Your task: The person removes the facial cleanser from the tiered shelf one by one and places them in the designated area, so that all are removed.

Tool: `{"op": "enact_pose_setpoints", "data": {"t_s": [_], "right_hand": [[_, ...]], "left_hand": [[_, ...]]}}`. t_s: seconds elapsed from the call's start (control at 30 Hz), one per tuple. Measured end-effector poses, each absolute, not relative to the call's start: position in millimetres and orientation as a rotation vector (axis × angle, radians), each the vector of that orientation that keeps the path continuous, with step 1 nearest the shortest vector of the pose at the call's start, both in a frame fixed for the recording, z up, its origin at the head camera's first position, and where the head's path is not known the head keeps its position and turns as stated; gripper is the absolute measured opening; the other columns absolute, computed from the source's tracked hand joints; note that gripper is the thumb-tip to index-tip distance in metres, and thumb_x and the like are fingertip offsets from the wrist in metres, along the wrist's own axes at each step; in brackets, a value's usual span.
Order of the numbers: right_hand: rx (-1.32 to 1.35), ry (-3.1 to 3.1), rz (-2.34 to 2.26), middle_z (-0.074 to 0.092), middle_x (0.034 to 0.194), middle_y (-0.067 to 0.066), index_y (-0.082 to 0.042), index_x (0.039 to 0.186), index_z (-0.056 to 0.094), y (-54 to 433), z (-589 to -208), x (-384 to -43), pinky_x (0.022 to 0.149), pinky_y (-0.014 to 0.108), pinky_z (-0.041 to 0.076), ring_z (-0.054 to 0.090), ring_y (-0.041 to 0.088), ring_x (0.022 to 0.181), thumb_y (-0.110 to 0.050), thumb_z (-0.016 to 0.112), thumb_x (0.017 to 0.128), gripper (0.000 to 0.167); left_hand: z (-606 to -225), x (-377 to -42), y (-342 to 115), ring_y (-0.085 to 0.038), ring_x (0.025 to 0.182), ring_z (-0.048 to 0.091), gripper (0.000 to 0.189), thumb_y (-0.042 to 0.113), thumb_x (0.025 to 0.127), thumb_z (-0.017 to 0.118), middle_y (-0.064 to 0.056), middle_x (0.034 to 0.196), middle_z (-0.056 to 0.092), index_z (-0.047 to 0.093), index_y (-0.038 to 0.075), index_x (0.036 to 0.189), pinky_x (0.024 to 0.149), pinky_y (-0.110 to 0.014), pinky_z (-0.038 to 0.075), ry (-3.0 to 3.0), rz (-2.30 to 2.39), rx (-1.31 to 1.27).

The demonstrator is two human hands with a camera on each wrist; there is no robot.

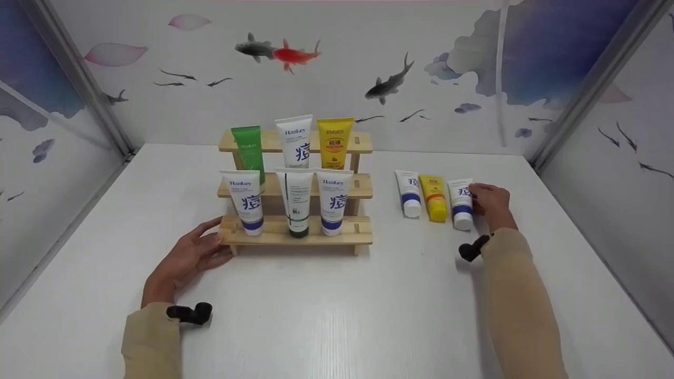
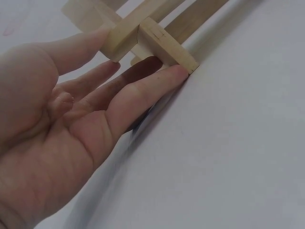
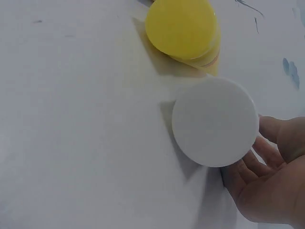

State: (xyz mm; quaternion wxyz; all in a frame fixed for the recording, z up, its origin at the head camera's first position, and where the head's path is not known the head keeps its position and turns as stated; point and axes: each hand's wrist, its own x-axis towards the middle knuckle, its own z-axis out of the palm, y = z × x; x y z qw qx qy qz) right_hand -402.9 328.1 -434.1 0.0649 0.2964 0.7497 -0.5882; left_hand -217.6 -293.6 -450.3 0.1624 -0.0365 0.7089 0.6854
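Note:
My left hand (image 1: 197,252) touches the left end of a three-step wooden rack (image 1: 295,241), thumb against the shelf's end and other fingers by the leg (image 2: 167,45). On the lowest step stand two white-and-blue tubes (image 1: 245,202) with a white tube with a dark cap (image 1: 297,205) between them. Behind them are a green tube (image 1: 248,150), a white tube (image 1: 295,139) and a yellow tube (image 1: 335,141). At the right, my right hand (image 1: 491,202) holds the right edge of a white-and-blue tube (image 1: 461,202); its white cap (image 3: 215,122) hides part of the fingers.
Beside the held tube lie a yellow tube (image 1: 434,197) and another white-and-blue tube (image 1: 408,192), on the white table (image 1: 337,310). Panels with painted fish (image 1: 389,81) enclose the table at the back and sides.

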Motion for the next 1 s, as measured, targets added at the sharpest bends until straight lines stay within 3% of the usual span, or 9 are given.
{"op": "enact_pose_setpoints", "data": {"t_s": [0.07, 0.13, 0.2, 0.27, 0.53, 0.7, 1.0], "right_hand": [[0.836, 2.263, -1.736, 0.042, 0.157, 0.005, -0.021, 0.155, 0.039, 330, -433, -401, 0.079, 0.014, 0.053, 0.053, 0.014, 0.122, -0.039, 0.054, 0.102, 0.058], [0.756, 2.262, -1.68, 0.038, 0.161, 0.007, -0.02, 0.157, 0.034, 334, -430, -398, 0.098, 0.021, 0.054, 0.049, 0.018, 0.131, -0.04, 0.053, 0.102, 0.062], [0.671, 2.256, -1.62, 0.033, 0.163, 0.01, -0.019, 0.159, 0.027, 338, -426, -394, 0.115, 0.031, 0.046, 0.044, 0.023, 0.139, -0.04, 0.055, 0.102, 0.068], [0.588, 2.244, -1.56, 0.027, 0.166, 0.012, -0.017, 0.161, 0.021, 343, -423, -390, 0.123, 0.037, 0.037, 0.038, 0.027, 0.144, -0.039, 0.058, 0.101, 0.074], [0.409, 2.152, -1.485, 0.008, 0.169, 0.016, -0.02, 0.162, 0.009, 353, -416, -381, 0.126, 0.045, 0.03, 0.023, 0.033, 0.152, -0.029, 0.069, 0.096, 0.09], [0.444, 2.172, -1.483, 0.01, 0.169, 0.015, -0.023, 0.162, 0.011, 352, -417, -380, 0.127, 0.046, 0.028, 0.024, 0.033, 0.153, -0.035, 0.073, 0.092, 0.094], [0.443, 2.247, -1.464, 0.016, 0.168, 0.017, -0.021, 0.162, 0.014, 347, -419, -377, 0.126, 0.045, 0.03, 0.029, 0.035, 0.15, -0.04, 0.067, 0.096, 0.087]], "left_hand": [[-450, -218, -294, -0.016, 0.127, 0.058, 0.072, 0.03, 0.104, 0.055, -0.021, 0.163, 0.027, 0.013, 0.021, 0.162, 0.106, -0.031, 0.053, 2.02, 1.964, -0.11], [-450, -218, -295, -0.016, 0.127, 0.058, 0.072, 0.03, 0.104, 0.055, -0.021, 0.163, 0.027, 0.014, 0.021, 0.162, 0.106, -0.031, 0.053, 2.018, 1.97, -0.109], [-450, -217, -294, -0.016, 0.127, 0.058, 0.071, 0.029, 0.104, 0.054, -0.022, 0.163, 0.027, 0.014, 0.021, 0.162, 0.106, -0.032, 0.053, 2.014, 1.972, -0.107], [-451, -217, -294, -0.016, 0.127, 0.058, 0.07, 0.028, 0.105, 0.053, -0.022, 0.163, 0.026, 0.013, 0.021, 0.162, 0.106, -0.032, 0.053, 2.013, 1.967, -0.101], [-452, -217, -293, -0.016, 0.127, 0.059, 0.072, 0.029, 0.105, 0.054, -0.022, 0.163, 0.027, 0.013, 0.02, 0.163, 0.106, -0.032, 0.053, 2.01, 1.976, -0.089], [-454, -218, -292, -0.016, 0.127, 0.059, 0.074, 0.031, 0.103, 0.056, -0.022, 0.163, 0.028, 0.013, 0.02, 0.162, 0.106, -0.032, 0.053, 2.01, 1.978, -0.078], [-451, -217, -293, -0.019, 0.13, 0.057, 0.069, 0.028, 0.106, 0.051, -0.021, 0.163, 0.028, 0.013, 0.021, 0.162, 0.106, -0.032, 0.053, 2.023, 1.954, -0.081]]}}
